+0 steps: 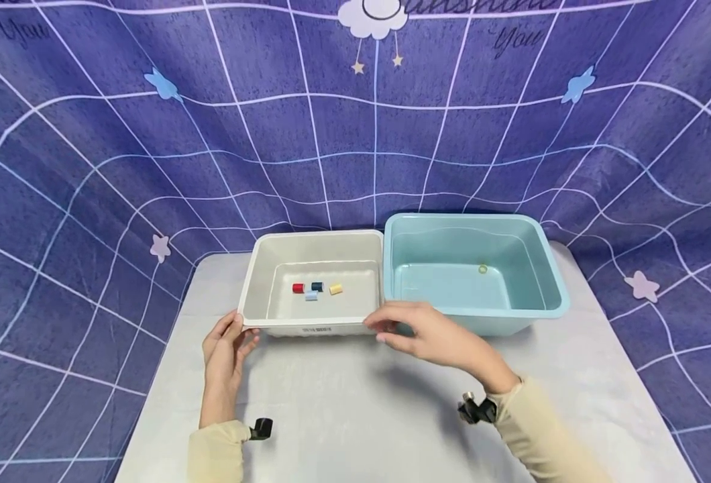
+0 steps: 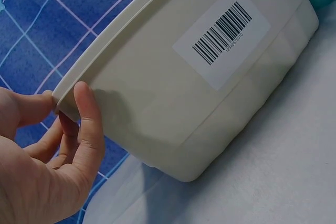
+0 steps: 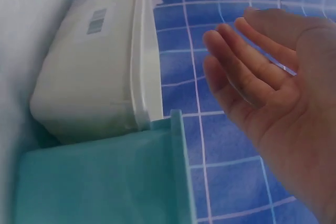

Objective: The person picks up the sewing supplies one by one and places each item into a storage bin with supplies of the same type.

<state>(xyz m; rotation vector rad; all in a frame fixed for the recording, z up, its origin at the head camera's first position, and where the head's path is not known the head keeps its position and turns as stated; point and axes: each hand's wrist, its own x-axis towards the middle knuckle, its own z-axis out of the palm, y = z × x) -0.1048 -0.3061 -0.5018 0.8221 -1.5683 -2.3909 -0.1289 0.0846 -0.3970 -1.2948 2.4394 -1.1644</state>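
At its front left corner, my left hand (image 1: 224,352) pinches the rim of the white bin (image 1: 307,322); in the left wrist view the thumb of that hand (image 2: 63,145) lies on the rim, fingers beneath. My right hand (image 1: 430,335) is by the bin's front right corner, fingers loosely bent and holding nothing; the right wrist view shows that hand (image 3: 273,72) apart from the rim. Inside the white bin lie a red spool (image 1: 298,288), a dark blue spool (image 1: 317,286), a light blue spool (image 1: 311,296) and a yellow spool (image 1: 336,289).
A teal bin (image 1: 476,312) stands against the white bin's right side, with a small yellowish ring-like thing (image 1: 483,269) in it. Both bins stand on a table with a white cover (image 1: 331,416). A blue patterned curtain (image 1: 343,134) hangs behind and at the sides.
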